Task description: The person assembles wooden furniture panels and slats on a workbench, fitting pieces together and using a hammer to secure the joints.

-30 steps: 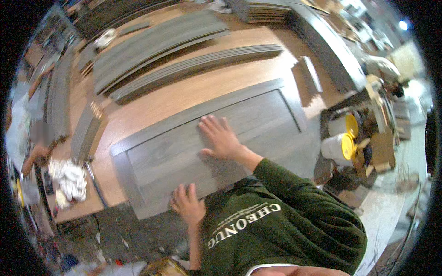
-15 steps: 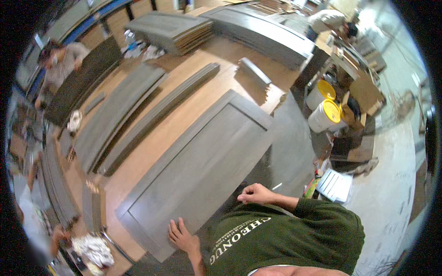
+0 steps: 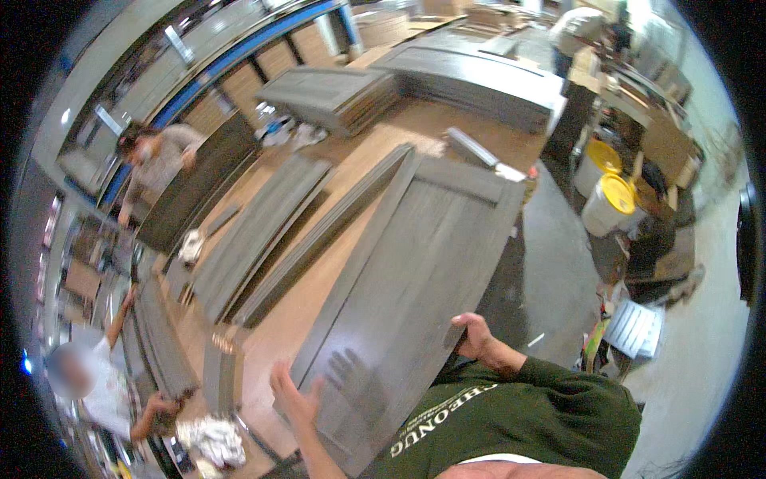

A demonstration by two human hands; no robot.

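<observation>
A large grey cabinet door panel [image 3: 415, 271] with a raised frame is lifted off the brown workbench [image 3: 279, 335] and tilted up toward me. My right hand [image 3: 475, 335] grips its near right edge. My left hand [image 3: 294, 395] clasps the near left edge, fingers spread over the frame. My green sleeve runs along the bottom of the view.
Long grey boards [image 3: 255, 231] lie on the bench to the left, with stacked grey doors [image 3: 335, 96] at the back. Two white buckets with yellow lids [image 3: 610, 199] stand on the floor at right. Other people work at left [image 3: 155, 160] and lower left [image 3: 88, 383].
My right hand left the panel's middle and took its right edge. The panel, flat on the bench before, now rises off it and tilts toward me.
</observation>
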